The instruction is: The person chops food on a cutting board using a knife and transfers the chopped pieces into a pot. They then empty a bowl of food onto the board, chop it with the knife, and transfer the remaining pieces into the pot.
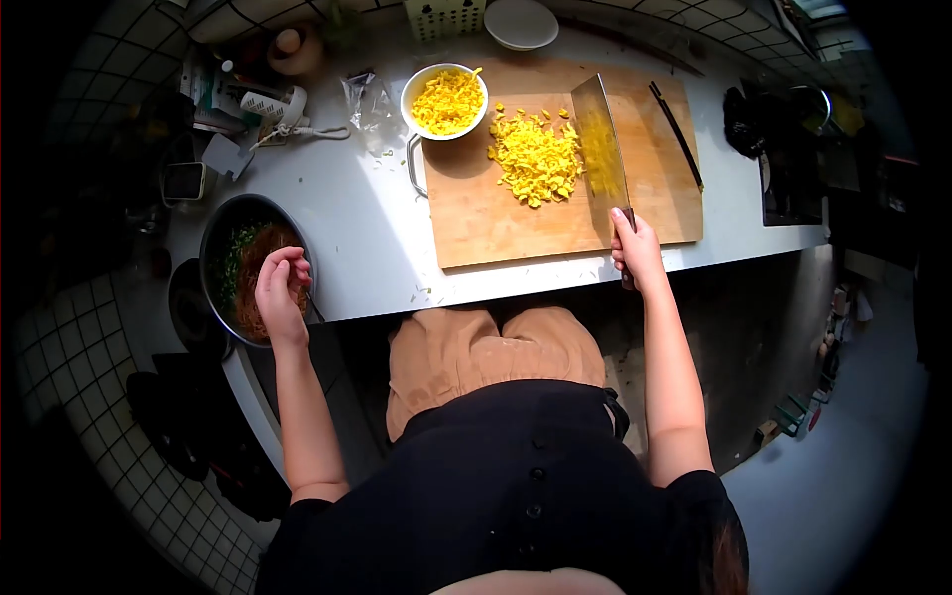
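Note:
My right hand [637, 248] is wrapped round the handle of a broad cleaver [601, 144], whose blade stands over the wooden cutting board [476, 233]. Just left of the blade lies a pile of chopped yellow food [535, 159]. A white bowl [406, 99] with a handle, holding more of the yellow pieces, sits at the board's upper left corner. My left hand [282, 296] is over the right side of a dark bowl [206, 248] of green bits and reddish-brown strands; its fingers are curled, and whether they hold anything is hidden.
Black chopsticks [678, 137] lie on the board's right side. Behind the board are a white dish [522, 24] and a green perforated holder [445, 18]. A clear plastic bag [369, 107] and a white corded appliance [275, 107] are at the back left.

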{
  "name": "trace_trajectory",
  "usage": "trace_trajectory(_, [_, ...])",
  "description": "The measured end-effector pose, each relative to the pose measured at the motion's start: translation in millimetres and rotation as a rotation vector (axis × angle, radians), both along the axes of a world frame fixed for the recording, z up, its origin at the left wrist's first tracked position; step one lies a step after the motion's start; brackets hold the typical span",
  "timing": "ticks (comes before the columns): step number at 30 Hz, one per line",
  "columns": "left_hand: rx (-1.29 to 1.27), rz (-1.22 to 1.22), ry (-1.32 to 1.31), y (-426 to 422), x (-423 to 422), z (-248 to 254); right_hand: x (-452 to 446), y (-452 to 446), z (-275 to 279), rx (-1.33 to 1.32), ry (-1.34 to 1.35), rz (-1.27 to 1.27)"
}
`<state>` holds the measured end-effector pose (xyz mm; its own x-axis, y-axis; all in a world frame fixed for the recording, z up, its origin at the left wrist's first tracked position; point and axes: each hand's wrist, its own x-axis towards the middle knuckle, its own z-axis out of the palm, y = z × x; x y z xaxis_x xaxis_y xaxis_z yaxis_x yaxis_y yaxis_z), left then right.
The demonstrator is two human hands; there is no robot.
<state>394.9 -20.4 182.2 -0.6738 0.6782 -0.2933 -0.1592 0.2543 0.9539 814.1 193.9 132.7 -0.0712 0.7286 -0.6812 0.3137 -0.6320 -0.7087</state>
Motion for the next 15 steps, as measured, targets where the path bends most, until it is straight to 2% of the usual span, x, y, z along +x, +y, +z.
trace_trajectory(2, [-0.007, -0.002, -0.012, 1.4, 9.7, 0.2, 8.2, 2.8, 11.9, 0.011, -0.028, 0.061])
trace_trajectory(6, [-0.021, -0.035, -0.031, 4.2, 29.1, -4.6, 11.2, 0.7, 27.4, 0.08, -0.149, 0.374])
trace_trajectory(8, [-0.027, -0.034, -0.06, 7.8, 42.0, -4.5, 8.8, 0.0, 25.3, 0.204, -0.246, 0.683])
trace_trajectory(9, [-0.02, -0.048, -0.063, 9.3, 47.9, -4.2, 3.6, -3.2, 27.7, 0.263, -0.234, 0.745])
trace_trajectory(12, [-0.012, -0.072, -0.07, 11.1, 62.8, -1.7, -1.7, 3.3, 18.6, 0.189, -0.3, 0.976])
trace_trajectory(15, [-0.036, -0.076, -0.059, 9.9, 76.3, 1.1, 4.3, 17.5, 2.0, 0.278, -0.322, 1.063])
